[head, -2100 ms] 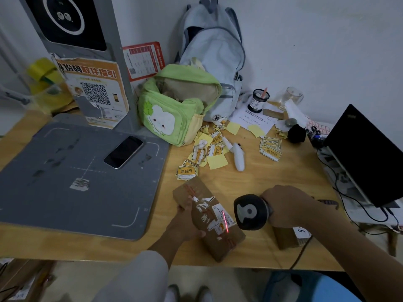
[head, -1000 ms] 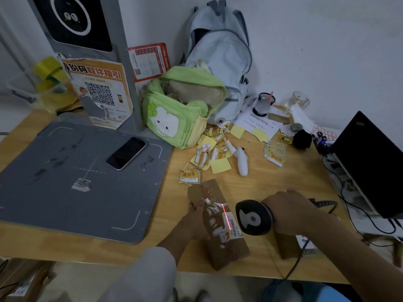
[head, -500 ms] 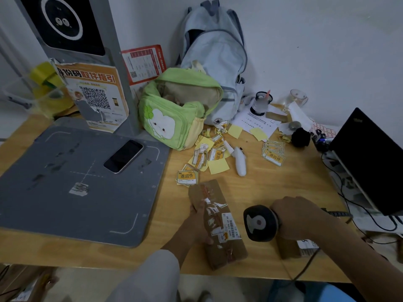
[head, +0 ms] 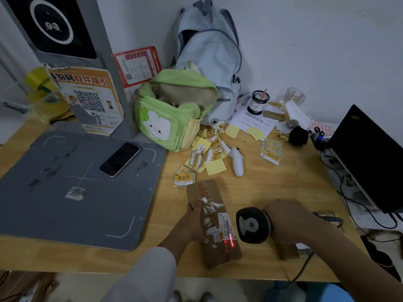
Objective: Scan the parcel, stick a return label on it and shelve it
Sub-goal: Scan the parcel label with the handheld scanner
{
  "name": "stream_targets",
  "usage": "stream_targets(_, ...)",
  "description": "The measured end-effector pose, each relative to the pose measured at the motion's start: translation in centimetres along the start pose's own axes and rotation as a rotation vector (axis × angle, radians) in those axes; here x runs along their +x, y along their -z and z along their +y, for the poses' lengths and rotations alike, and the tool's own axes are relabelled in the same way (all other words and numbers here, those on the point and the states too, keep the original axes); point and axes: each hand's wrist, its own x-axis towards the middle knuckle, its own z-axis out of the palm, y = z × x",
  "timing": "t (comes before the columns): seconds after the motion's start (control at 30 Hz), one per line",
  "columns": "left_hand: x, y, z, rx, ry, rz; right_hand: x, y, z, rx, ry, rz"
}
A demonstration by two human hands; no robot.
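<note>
A long brown parcel (head: 214, 243) wrapped in tape lies on the wooden desk (head: 272, 188) near its front edge. My left hand (head: 192, 223) grips the parcel's left side. My right hand (head: 287, 221) holds a black barcode scanner (head: 253, 225) just right of the parcel. A red scan line falls on the parcel's white barcode label (head: 227, 227). Yellow return labels (head: 183, 178) lie loose on the desk behind the parcel, with a small stack (head: 271, 150) further right.
A grey weighing pad (head: 65, 192) with a phone (head: 120, 159) fills the left. A green bag (head: 172, 114) and pale backpack (head: 209, 53) stand at the back. A white handheld device (head: 237, 161) lies mid-desk. A laptop (head: 368, 158) sits right. Another small box (head: 290, 250) lies under my right wrist.
The red scan line, absent half a second ago, is back and sits lower on the barcode label. Both hands have kept their hold and barely shifted.
</note>
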Motion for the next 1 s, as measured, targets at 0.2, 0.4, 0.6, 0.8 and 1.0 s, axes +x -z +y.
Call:
stream_targets(0.2, -0.1, 0.0, 0.0, -0.022, 0.000, -0.004, 0.4, -0.2, 0.0, -0.014, 0.012, -0.005)
stream_targets(0.4, -0.2, 0.2, 0.1, -0.025, 0.009, -0.009, 0.5, -0.5, 0.2, 0.019, 0.010, 0.000)
stream_targets(0.6, -0.4, 0.2, 0.2, -0.060, 0.012, -0.012, 1.5, -1.9, 0.1, 0.060, -0.018, 0.053)
stream_targets(0.8, -0.7, 0.4, 0.3, -0.075, -0.014, 0.023, 4.4, -7.4, 1.1, 0.333, -0.126, 0.038)
stream_targets(1.0, -0.9, 0.5, 0.4, -0.067, -0.007, 0.013, 7.2, -12.7, 1.1, 0.302, -0.243, 0.077)
